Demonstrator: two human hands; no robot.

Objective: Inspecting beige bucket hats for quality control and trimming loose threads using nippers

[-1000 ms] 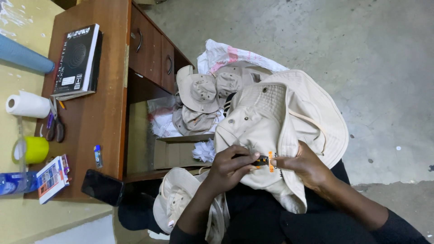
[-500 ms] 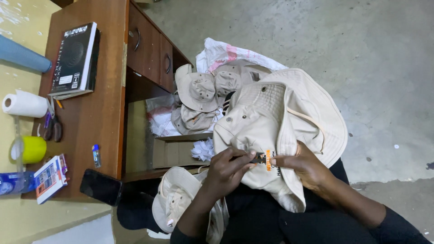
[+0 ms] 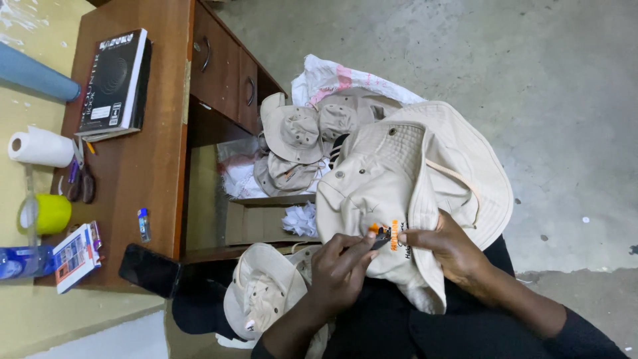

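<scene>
Hat [image 3: 399, 179] slightly lower, both hands [image 3: 342, 262] pinching it; hat pile [image 3: 299, 149] behind

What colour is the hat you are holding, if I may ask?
Beige hat, clearest in the head view.

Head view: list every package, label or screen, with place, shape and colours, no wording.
Book: far end of desk, black cover, white label patch.
Small box: near end of desk, flat, white with coloured pictures.
Phone: desk's near corner, dark blank screen.
Hat label: on the beige hat, orange strip, between left hand and right hand.
</scene>
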